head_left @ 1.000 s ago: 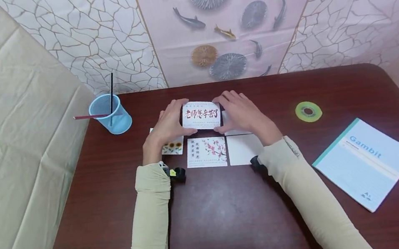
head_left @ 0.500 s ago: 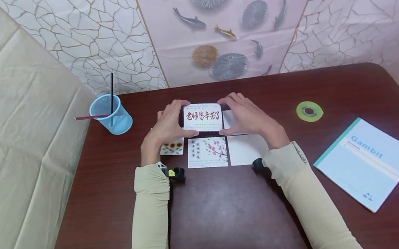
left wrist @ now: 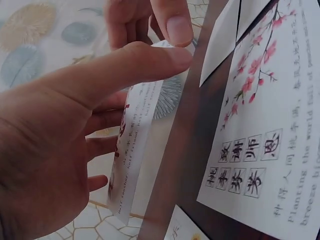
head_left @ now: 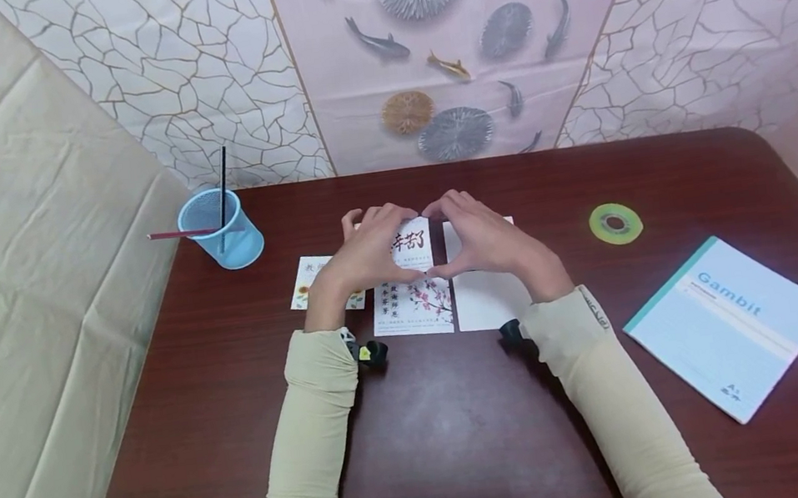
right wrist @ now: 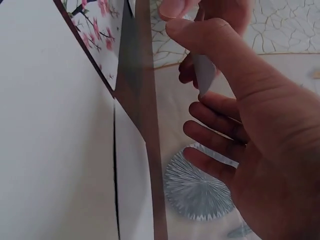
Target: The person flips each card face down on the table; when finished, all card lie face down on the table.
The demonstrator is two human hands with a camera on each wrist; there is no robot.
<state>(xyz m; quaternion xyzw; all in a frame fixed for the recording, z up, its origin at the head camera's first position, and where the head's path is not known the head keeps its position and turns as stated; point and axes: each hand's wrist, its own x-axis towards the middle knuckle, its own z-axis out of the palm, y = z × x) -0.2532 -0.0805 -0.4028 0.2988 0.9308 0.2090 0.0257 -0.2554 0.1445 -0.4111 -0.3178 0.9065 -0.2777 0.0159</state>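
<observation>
A white card with red characters (head_left: 410,242) is held up over the back of the card group. My left hand (head_left: 368,258) reaches across its face and grips it by the upper and lower edges, covering its left part. At its right corners are the thumb and forefinger of my right hand (head_left: 496,251), nearly meeting the left fingertips. In the left wrist view the raised card (left wrist: 137,135) stands steeply tilted. Below it lies a blossom card (head_left: 413,314), with a blank white card (head_left: 487,301) beside it and a sunflower card (head_left: 302,285) at left.
A blue mesh cup (head_left: 234,237) with two pencils stands at the back left. On the right lie a green roll of tape (head_left: 616,224) and a notebook (head_left: 731,327). Another white card (head_left: 452,240) is partly behind my right hand.
My left hand has slid right along the raised card, now covering its left characters and showing more of the sunflower card. The raised card has shifted slightly left and toward me.
</observation>
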